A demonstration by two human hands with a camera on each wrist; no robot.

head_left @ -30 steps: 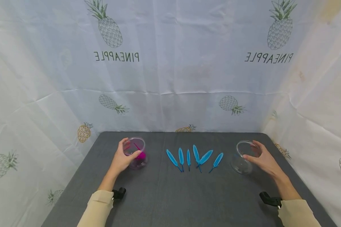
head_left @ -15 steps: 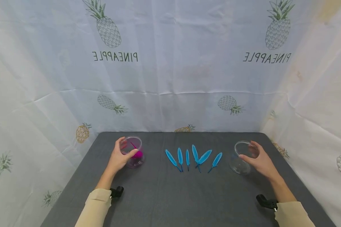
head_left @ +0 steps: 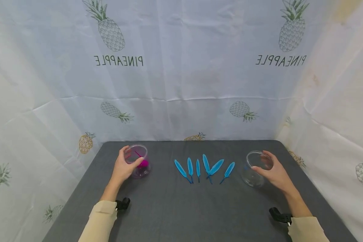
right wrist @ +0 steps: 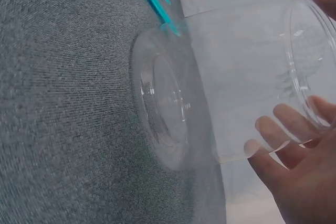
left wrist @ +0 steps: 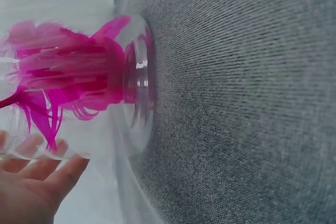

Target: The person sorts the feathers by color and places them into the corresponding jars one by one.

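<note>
My left hand [head_left: 122, 168] grips a clear jar [head_left: 141, 173] near its rim, at the left of the table. Fluffy magenta feathers [left wrist: 73, 72] fill part of that jar, and one dark quill points toward the mouth. On the right side my right hand [head_left: 275, 173] holds a second clear jar [head_left: 251, 178], thumb on one side and fingers round the other. Nothing shows inside this jar's wall [right wrist: 226, 82] in the right wrist view. Both jars stand upright with their bases at the cloth. Several blue feathers [head_left: 206, 163] lie in a loose row between them.
A dark grey cloth covers the table [head_left: 181, 211]. White curtains [head_left: 184, 74] printed with pineapples hang behind it and at both sides. Black wrist cameras [head_left: 279, 215] sit on both wrists, beside cream sleeves.
Both jars have slid slightly leftward with the hands holding them, the right one a little closer to the blue feathers. The head view has also shifted a bit. The feathers lie as before.
</note>
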